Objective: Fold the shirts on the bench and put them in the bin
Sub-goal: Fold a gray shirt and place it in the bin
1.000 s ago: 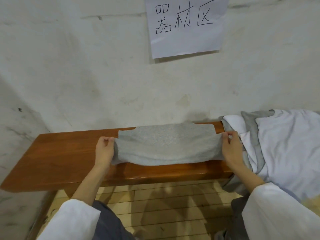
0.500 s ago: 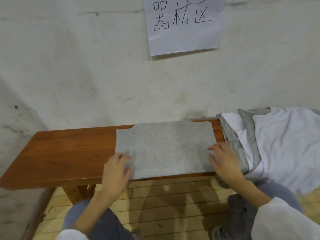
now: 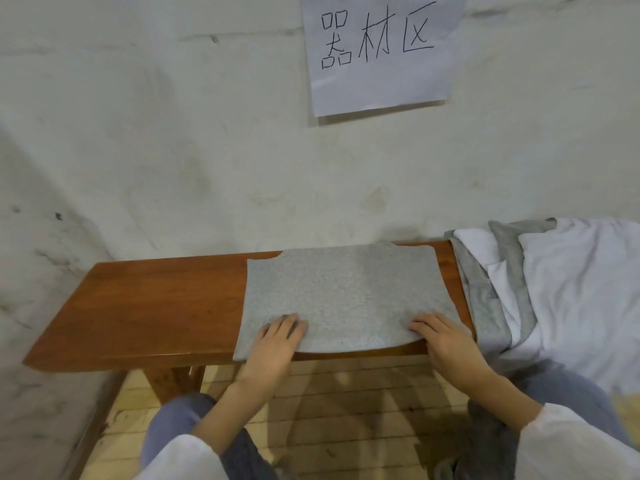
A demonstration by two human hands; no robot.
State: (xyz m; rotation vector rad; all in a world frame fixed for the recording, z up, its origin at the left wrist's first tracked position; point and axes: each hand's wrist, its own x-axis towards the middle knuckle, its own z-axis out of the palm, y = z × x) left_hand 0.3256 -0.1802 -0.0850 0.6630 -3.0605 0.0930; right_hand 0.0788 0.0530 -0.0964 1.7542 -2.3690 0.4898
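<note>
Where the grey shirt [image 3: 346, 292] lies: flat on the right half of the bench [image 3: 156, 299], with its near hem bowing over the front edge and its near left corner hanging clear of the wood.
Left hand [image 3: 277, 337]: palm down on that near left corner, fingers straight and spread, pressing and not gripping.
Right hand [image 3: 443, 337]: also flat and spread, on the near right corner, holding nothing.
Hem risk: only palm pressure pins the overhang, so lifting both hands at once could let the cloth slide off the smooth wood to the floor [image 3: 346, 393].
Fold risk: pushing with flat palms could ruck the layers or skew the edges instead of creasing them.
Pile of shirts [image 3: 571, 289]: white and grey, heaped just beside the shirt's right edge. Whether it sits on the bench end or on something beyond is hard to tell.
Pile risk: a fold swept rightward could catch a loose layer and drag it along.
Bin: not in view, so the carry would be made unsighted and a loosely held bundle may fall open.
</note>
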